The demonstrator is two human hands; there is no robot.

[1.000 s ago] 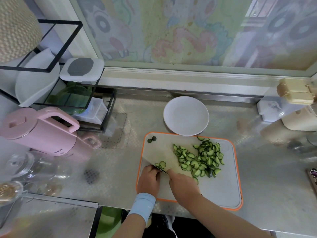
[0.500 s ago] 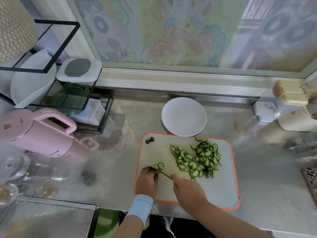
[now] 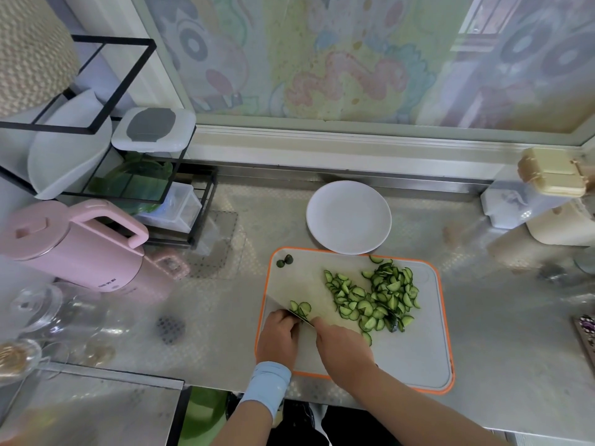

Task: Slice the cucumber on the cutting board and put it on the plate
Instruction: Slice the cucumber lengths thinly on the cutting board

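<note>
**Last stub under the knife, plate bare**

At the near left of the cutting board (image 3: 415,355) the right hand (image 3: 341,349) is wrapped round the handle of a knife (image 3: 302,318), whose blade runs out toward 10 o'clock. The left hand (image 3: 278,336) sits just left of the blade with its fingers curled down. Whatever is left of the cucumber lies hidden beneath them, so I cannot tell whether it is gripped or merely steadied.

Two fresh slices (image 3: 301,307) lie right beside the blade at 12 o'clock from the hands. The main heap (image 3: 376,300) lies at 2 o'clock, apart from both hands. Two dark end pieces (image 3: 286,261) sit in the board's 11 o'clock corner.

The slices look light, wet, thin and easily broken. They will likely stick to the steel and slip from fingertips. It seems best to gather them by scooping under the heap with the flat of the blade and a cupped palm.

The plate (image 3: 348,217) stands at 12 o'clock, just past the board's far edge, with nothing on it.
</note>
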